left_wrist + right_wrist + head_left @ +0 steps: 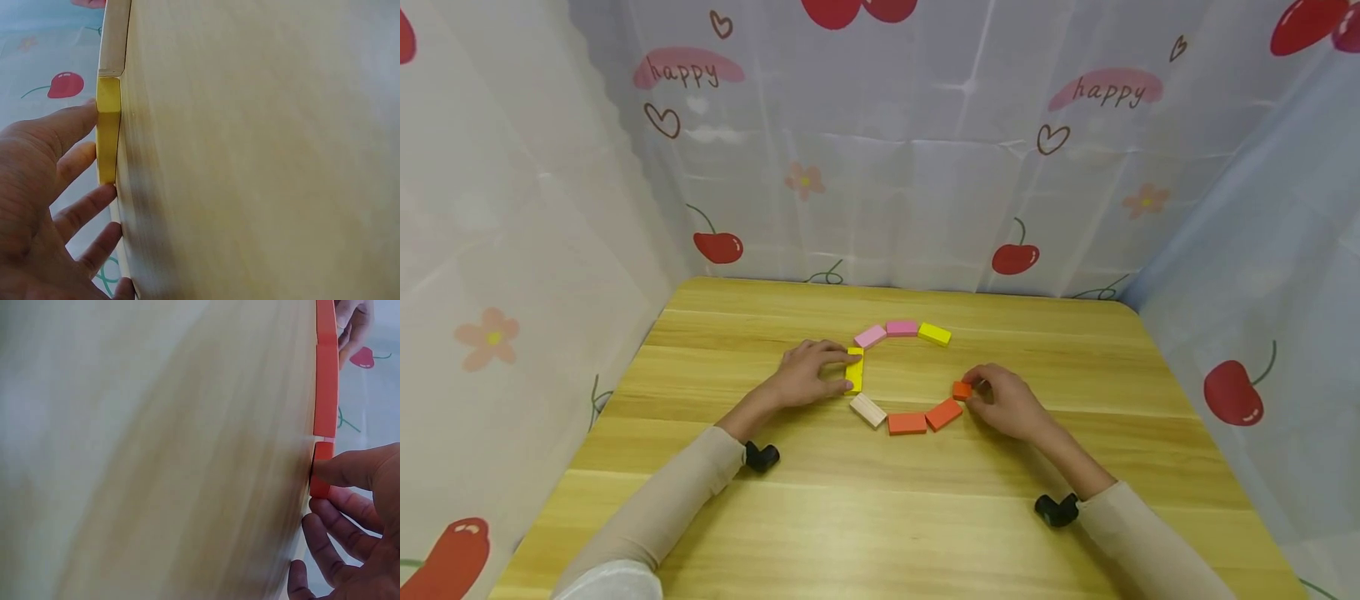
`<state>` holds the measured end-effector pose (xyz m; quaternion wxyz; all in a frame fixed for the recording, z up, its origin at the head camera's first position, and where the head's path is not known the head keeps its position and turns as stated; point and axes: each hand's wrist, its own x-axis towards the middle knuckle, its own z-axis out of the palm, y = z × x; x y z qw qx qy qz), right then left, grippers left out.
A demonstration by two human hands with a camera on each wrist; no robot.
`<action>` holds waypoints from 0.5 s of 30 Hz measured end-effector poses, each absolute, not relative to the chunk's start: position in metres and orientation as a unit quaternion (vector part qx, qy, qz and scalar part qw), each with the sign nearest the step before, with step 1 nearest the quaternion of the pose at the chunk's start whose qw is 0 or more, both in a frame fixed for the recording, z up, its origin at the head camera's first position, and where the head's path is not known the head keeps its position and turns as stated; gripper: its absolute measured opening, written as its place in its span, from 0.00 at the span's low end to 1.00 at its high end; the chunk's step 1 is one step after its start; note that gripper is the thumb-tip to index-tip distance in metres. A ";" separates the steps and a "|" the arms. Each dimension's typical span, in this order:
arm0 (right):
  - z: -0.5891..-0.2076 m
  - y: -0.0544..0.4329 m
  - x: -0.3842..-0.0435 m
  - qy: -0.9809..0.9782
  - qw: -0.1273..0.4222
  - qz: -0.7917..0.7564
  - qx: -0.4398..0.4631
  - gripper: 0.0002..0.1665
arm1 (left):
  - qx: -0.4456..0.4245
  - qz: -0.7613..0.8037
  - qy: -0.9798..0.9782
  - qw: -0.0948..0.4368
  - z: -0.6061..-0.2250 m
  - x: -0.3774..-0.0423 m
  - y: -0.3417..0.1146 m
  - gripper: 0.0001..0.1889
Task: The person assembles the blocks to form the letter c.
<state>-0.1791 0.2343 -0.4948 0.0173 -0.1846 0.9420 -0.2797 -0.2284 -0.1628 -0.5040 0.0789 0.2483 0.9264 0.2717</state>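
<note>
Coloured wooden blocks form a ring with a gap at its right side. My left hand [805, 373] rests its thumb and index fingertips on a yellow block [854, 373] at the ring's left; its other fingers are spread in the left wrist view. Between thumb and index finger, my right hand [1006, 402] pinches a small-looking orange-red block [961, 390], partly covered by the fingers. Next to that block lies another orange-red block [944, 414], then a third orange-red block [907, 424]. A plain wood block [868, 411] sits just below the yellow one.
Along the ring's far side lie a light pink block [870, 337], a darker pink block [902, 328] and a second yellow block [935, 334]. The wood-grain table [880, 517] ends at a printed curtain [880, 208] behind and at both sides.
</note>
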 end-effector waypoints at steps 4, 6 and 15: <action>-0.495 0.232 -0.179 0.942 0.014 -0.280 -0.186 0.19 | 0.252 0.271 0.926 0.075 -0.504 -0.231 -0.164 0.27; -0.495 0.232 -0.178 0.942 0.015 -0.281 -0.185 0.19 | 0.253 0.270 0.926 0.076 -0.506 -0.231 -0.164 0.28; -0.498 0.238 -0.175 0.940 0.027 -0.288 -0.182 0.26 | 0.251 0.270 0.927 0.072 -0.512 -0.231 -0.163 0.29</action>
